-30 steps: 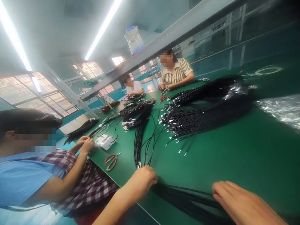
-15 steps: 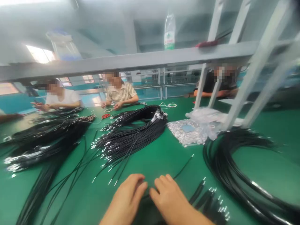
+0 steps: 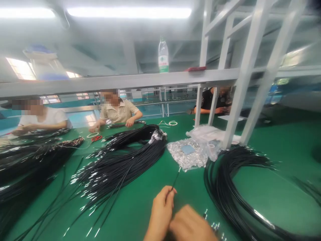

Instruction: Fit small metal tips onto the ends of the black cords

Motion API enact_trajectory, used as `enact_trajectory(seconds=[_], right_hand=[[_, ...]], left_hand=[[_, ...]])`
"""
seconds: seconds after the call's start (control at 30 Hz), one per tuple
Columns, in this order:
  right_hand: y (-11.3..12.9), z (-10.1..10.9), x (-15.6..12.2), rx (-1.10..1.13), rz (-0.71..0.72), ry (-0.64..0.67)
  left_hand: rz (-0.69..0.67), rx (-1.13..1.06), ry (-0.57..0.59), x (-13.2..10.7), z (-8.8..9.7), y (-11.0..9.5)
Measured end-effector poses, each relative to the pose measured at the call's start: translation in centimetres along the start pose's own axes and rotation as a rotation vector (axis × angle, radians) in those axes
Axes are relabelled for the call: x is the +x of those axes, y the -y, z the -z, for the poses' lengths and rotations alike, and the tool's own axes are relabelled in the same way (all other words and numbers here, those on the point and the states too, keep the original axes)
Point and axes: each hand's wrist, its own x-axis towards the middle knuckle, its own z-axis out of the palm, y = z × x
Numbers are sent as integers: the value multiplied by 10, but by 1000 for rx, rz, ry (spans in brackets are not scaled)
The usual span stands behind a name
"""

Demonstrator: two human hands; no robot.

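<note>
Pinched between thumb and fingertips, one black cable [image 3: 176,179] stands out from the left hand [image 3: 161,207], its metal tip pointing away towards the clear bag of silvery pieces [image 3: 175,154] (whether tip and plastic touch, I can't tell from here). The right hand [image 3: 192,223] is just beside it on the near side, curled and blurred; I can't make out whether it grips anything. More metal cable ends [image 3: 216,227] show to its right, a big loop of black cables [image 3: 223,180] beyond them, and a thick pile of cables [image 3: 140,162] lies to the left on the green table [image 3: 140,204]. I'd judge the step as handling a single cable; the next move calls for a steady pinch and a free tip.
</note>
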Motion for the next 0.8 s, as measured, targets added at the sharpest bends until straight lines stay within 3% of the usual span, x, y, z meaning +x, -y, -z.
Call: enact_trajectory(seconds=[0.03, 0.1, 0.2, 0.37, 0.6, 0.8], right_hand=[[-16, 17, 7, 29, -145, 79], [-51, 38, 24, -17, -594, 280], [-99, 39, 46, -128, -834, 328], [-139, 15, 62, -229, -977, 361], [-144, 10, 68, -227, -1023, 431], [-154, 8, 65, -63, -1095, 347]], left_hand=[[-31, -1, -62, -1, -1, 4], [-50, 8, -114, -4, -5, 10], [-45, 0, -83, -7, -13, 15], [-1, -19, -54, -9, -18, 18], [-3, -7, -90, -11, -17, 13], [-21, 16, -103, -13, -16, 8]])
